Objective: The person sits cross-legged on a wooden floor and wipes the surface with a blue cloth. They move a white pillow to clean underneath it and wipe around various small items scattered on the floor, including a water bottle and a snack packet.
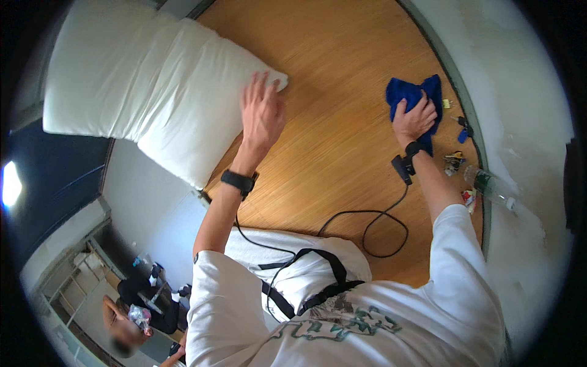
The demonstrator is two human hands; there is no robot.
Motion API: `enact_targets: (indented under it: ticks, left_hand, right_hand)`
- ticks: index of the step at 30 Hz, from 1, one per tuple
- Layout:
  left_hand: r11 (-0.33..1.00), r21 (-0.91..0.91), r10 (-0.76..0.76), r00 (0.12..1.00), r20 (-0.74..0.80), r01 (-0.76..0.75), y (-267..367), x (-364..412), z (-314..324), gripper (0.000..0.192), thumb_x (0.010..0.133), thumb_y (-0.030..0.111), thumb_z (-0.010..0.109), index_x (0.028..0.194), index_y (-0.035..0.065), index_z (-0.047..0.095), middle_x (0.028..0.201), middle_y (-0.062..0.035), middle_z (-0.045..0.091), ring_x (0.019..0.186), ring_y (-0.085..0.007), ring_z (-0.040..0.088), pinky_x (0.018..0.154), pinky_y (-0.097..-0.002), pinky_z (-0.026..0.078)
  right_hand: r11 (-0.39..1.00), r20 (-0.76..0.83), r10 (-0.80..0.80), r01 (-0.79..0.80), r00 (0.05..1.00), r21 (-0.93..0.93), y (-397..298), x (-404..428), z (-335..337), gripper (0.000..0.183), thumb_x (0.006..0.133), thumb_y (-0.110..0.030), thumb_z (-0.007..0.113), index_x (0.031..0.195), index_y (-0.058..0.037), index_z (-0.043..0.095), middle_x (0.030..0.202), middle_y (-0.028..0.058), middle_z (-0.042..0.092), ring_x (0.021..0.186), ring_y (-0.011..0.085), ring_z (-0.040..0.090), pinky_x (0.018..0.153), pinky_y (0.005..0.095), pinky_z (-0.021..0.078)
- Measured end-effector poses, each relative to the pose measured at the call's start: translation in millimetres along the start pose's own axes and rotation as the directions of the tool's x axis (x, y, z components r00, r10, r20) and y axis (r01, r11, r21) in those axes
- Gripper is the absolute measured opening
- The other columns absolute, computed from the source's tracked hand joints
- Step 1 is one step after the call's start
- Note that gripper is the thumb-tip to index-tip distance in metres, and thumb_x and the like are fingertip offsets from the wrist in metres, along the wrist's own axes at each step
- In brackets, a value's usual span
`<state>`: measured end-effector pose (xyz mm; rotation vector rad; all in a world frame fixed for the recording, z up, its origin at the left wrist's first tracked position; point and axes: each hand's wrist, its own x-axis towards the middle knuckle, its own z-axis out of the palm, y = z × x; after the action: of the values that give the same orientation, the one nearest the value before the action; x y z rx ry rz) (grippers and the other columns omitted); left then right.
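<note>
My right hand (415, 120) lies on a crumpled dark blue cloth (431, 91), fingers bent over it, pressing it against the wood-grain board (330, 137). My left hand (263, 112) is over the near corner of a folded white quilt or mattress pad (192, 87). Its fingers are slightly apart and blurred, with nothing seen in them; whether they touch the white fabric I cannot tell. Both wrists wear black straps, and a black cable (367, 211) runs from the right one across the board.
Along the board's right edge lie a yellow binder clip (446, 103), keys with a blue tag (463, 133), a small metal bunch (454, 161), a clear plastic bottle (488, 183) and a red-and-white wrapper (468, 198). A wall (518, 114) rises beyond. Another person (151, 303) sits at lower left.
</note>
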<state>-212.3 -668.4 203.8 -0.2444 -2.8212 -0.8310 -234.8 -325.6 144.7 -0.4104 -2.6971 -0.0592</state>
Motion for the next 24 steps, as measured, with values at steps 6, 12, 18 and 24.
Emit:
enact_targets:
  ticks: [6, 12, 18, 24]
  left_hand:
    - [0.851, 0.296, -0.258, 0.836, -0.485, 0.434, -109.7, -84.8, -84.6, 0.059, 0.08, 0.024, 0.062, 0.129, 0.0023, 0.038, 0.135, -0.0285, 0.033, 0.13, -0.0425, 0.024, 0.104, -0.052, 0.021]
    - [0.317, -0.716, -0.861, 0.506, 0.058, 0.622, -260.2, -97.4, -152.5, 0.096, 0.073, 0.057, 0.066, 0.127, -0.0158, 0.033, 0.118, -0.0218, 0.051, 0.104, -0.0268, 0.053, 0.089, -0.0362, 0.041]
    - [0.333, -0.53, -0.913, 0.408, 0.025, 0.779, -290.1, -100.8, -155.6, 0.09, 0.07, 0.061, 0.065, 0.118, -0.0134, 0.05, 0.113, -0.0203, 0.057, 0.104, -0.0251, 0.054, 0.088, -0.0329, 0.041]
    - [0.482, -0.613, -0.863, 0.461, -0.207, 0.627, -206.3, -103.9, -105.3, 0.046, 0.09, 0.031, 0.053, 0.101, -0.0132, 0.055, 0.093, -0.0151, 0.06, 0.081, -0.0201, 0.055, 0.072, -0.0337, 0.043]
  right_hand:
    - [1.0, -0.001, -0.001, 0.001, 1.0, -0.025, 7.5, -1.4, 1.5, 0.054, 0.079, -0.041, 0.056, 0.123, -0.0115, 0.047, 0.116, 0.0142, 0.046, 0.104, 0.034, 0.043, 0.081, 0.0464, 0.0382]
    - [0.999, -0.012, -0.006, 0.005, 1.0, -0.048, 2.2, -1.6, 8.4, 0.054, 0.081, -0.042, 0.054, 0.124, -0.0119, 0.046, 0.118, 0.0148, 0.046, 0.103, 0.0339, 0.044, 0.082, 0.0477, 0.0389]
    - [0.999, 0.005, 0.014, -0.015, 1.0, 0.041, -5.4, -0.5, 1.4, 0.053, 0.082, -0.04, 0.054, 0.126, -0.0119, 0.045, 0.12, 0.0148, 0.045, 0.107, 0.0346, 0.042, 0.084, 0.0491, 0.0382]
    - [0.999, 0.005, 0.018, -0.018, 1.0, -0.047, 8.0, -1.2, -3.9, 0.054, 0.081, -0.039, 0.055, 0.126, -0.0116, 0.045, 0.121, 0.0146, 0.045, 0.105, 0.0333, 0.043, 0.083, 0.0459, 0.0397]
